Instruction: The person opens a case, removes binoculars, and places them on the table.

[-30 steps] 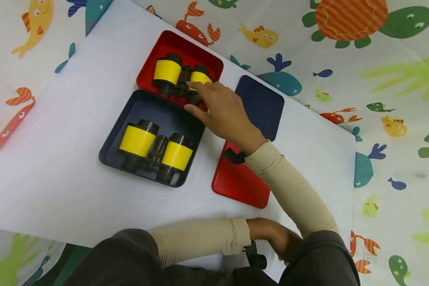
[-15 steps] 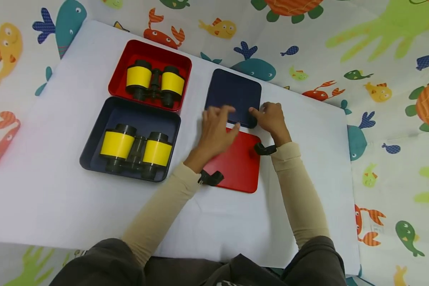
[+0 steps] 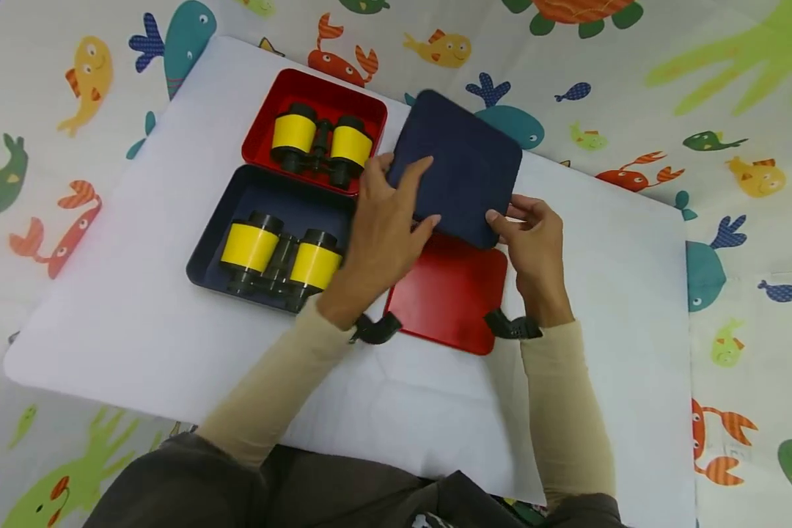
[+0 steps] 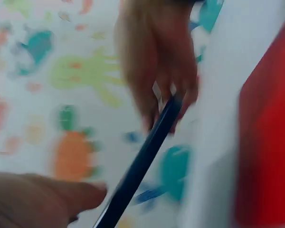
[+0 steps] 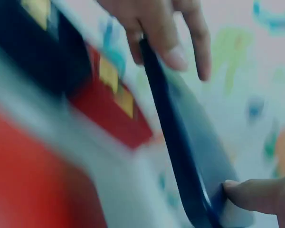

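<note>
A dark blue rectangular lid (image 3: 465, 169) is raised and tilted over the table between both hands. My right hand (image 3: 537, 242) pinches its near right corner, thumb on the upper face and fingers beneath. At the lid's left edge is my left hand (image 3: 386, 227), with thumb and index spread over the face and other fingers past the edge; the right wrist view shows the edge between this hand's fingers. Partly under the raised lid lies a red lid (image 3: 449, 293). Yellow-and-black binoculars (image 3: 251, 246) lie in an open dark blue box (image 3: 330, 209), partly behind the left forearm.
Behind the blue box stands an open red box (image 3: 264, 110), holding a second pair of yellow-and-black binoculars (image 3: 295, 133). A white table (image 3: 138, 293) carries everything. A sheet printed with sea animals (image 3: 627, 95) hangs along its back and right edges.
The right hand left the red box's binoculars and went to the blue lid. The left hand came up from the table's front to the lid's left side. The lid rose off the table and tilted.
</note>
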A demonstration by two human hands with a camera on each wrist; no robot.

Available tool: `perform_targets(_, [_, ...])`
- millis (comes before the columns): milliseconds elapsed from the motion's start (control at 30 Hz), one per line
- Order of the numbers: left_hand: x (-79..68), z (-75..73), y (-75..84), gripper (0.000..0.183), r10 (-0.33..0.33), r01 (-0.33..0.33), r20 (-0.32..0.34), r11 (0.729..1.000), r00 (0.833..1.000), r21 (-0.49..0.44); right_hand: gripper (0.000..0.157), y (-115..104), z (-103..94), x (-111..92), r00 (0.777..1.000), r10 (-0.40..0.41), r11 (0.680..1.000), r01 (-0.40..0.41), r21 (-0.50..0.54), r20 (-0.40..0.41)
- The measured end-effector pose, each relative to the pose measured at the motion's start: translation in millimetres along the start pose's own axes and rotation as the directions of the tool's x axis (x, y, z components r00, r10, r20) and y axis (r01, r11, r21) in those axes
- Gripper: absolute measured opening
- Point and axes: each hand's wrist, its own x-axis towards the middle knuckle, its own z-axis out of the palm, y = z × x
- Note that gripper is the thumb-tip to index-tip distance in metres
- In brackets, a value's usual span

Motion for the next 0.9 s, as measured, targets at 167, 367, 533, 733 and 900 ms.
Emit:
perform_targets(167, [-64.5,-115.5,-38.2,0.070,-0.020,0.026,-0.148,0.999,0.989,0.034,0.051,-29,68.7,-74,0.959,-0.213,0.957,0.166,0.238,0.189])
perform_targets(367, [-119.6,-161.6,-91.4,0.068,-0.212,0.234,-0.291,0.971,0.933,0.041,0.055,-31,144.9,-115,0.890,-0.226,0.972,0.181,0.147,0.397])
perform_targets(533, [-132.3,-151.2,-123.7,0.067,-0.256,0.267,-0.308,0.964,0.917,-0.005,0.055,-20,164.1,-124,0.907,-0.149,0.988,0.151,0.025,0.393])
perform_targets(733, [-135.3,-144.3,-137.3,0.060,-0.249,0.253,-0.313,0.967,0.917,-0.028,0.055,-16,171.5,-124,0.918,-0.148,0.984,0.173,-0.038,0.368])
perform_targets(900, [-153.1,-147.2,-137.5,0.058,-0.249,0.265,-0.344,0.964,0.905,-0.003,0.057,-14,173.5,-137,0.903,-0.153,0.983,0.182,-0.034,0.402])
